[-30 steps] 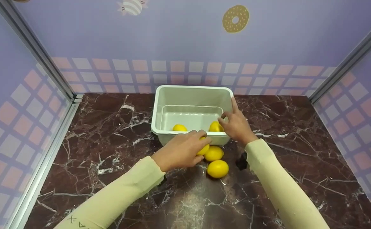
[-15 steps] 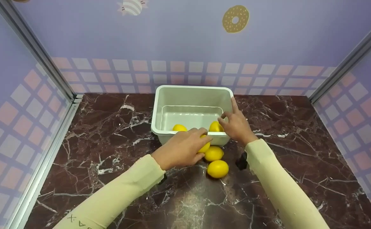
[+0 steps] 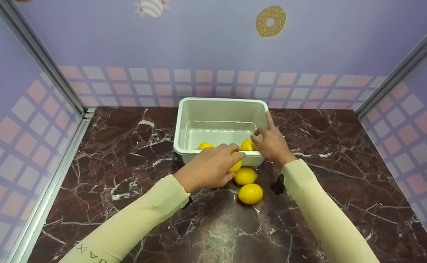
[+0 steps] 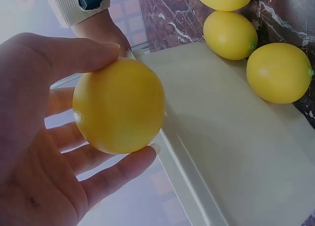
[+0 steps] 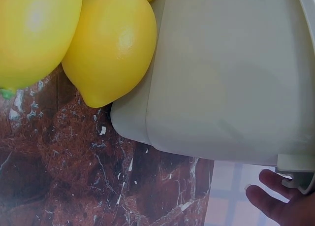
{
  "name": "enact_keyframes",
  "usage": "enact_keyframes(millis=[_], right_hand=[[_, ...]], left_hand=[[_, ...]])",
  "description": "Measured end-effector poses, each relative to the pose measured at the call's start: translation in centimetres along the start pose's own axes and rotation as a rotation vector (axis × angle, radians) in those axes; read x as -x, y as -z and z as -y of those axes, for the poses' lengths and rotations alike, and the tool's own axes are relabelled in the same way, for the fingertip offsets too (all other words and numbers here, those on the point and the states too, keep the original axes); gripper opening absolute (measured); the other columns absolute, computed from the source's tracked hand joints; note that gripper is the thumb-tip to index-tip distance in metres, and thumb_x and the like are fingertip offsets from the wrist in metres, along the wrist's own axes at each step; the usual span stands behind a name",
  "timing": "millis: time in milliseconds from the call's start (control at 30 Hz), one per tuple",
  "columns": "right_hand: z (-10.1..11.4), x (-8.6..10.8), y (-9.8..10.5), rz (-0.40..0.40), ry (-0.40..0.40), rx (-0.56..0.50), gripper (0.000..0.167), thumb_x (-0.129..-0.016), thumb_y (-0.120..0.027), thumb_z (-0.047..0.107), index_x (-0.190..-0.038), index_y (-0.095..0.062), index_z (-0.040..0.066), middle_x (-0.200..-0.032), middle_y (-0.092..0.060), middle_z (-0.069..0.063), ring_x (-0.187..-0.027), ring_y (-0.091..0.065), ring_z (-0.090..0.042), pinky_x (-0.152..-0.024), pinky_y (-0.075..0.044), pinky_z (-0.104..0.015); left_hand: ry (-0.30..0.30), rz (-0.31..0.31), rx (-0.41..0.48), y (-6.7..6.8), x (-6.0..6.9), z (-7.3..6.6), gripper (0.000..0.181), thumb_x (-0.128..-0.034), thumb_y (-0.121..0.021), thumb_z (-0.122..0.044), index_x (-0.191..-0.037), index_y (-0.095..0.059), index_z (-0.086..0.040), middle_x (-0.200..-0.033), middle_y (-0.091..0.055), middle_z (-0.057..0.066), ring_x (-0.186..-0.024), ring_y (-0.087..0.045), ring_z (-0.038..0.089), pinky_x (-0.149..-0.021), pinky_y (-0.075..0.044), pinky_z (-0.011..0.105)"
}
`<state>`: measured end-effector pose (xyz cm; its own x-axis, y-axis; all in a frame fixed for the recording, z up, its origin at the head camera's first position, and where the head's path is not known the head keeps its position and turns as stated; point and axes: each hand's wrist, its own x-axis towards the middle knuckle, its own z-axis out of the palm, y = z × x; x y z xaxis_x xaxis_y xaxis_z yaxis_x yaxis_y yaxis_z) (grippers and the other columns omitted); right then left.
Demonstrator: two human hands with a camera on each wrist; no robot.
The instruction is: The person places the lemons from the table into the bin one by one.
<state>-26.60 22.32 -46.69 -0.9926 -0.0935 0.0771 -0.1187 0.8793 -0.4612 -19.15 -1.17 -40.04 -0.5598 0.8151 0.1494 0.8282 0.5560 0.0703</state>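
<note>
My left hand [image 3: 213, 166] holds a yellow lemon [image 4: 120, 108] at the front rim of the pale plastic tub [image 3: 222, 100], thumb on one side and fingers on the other. Inside the tub, two lemons lie near the front wall, one at the left [image 3: 206, 145] and another at the right [image 3: 249, 145]. My right hand [image 3: 272, 144] grips the tub's right rim near the front corner. On the counter in front stand a lemon [image 3: 245, 176] close to the tub and a nearer lemon [image 3: 250, 194]. The left wrist view shows a third counter lemon [image 4: 279, 72], hidden from the head view.
Dark red marbled counter [image 3: 125, 157] surrounds the tub. A purple wall [image 3: 213, 44] with a checked band rises right behind it, and side panels with metal edges [image 3: 52, 54] stand left and right.
My left hand has lifted the lemon slightly up and toward the tub's front rim. My right hand and the other lemons look unmoved.
</note>
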Motion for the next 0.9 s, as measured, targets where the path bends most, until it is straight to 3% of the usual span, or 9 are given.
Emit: enact_keyframes(millis=[900], right_hand=[[0.00,0.01,0.01,0.006,0.001,0.019,0.034,-0.094,-0.055,0.034,-0.099,-0.069,0.004,-0.164,-0.003,-0.011,-0.127,-0.044,-0.044,-0.107,-0.037,-0.054]], left_hand=[[0.037,0.016,-0.016,0.69,-0.67,0.47,0.035,-0.0884,-0.063,-0.025,-0.121,-0.054,-0.017,-0.114,-0.053,0.003,-0.089,-0.055,0.022,-0.067,-0.054,0.040]])
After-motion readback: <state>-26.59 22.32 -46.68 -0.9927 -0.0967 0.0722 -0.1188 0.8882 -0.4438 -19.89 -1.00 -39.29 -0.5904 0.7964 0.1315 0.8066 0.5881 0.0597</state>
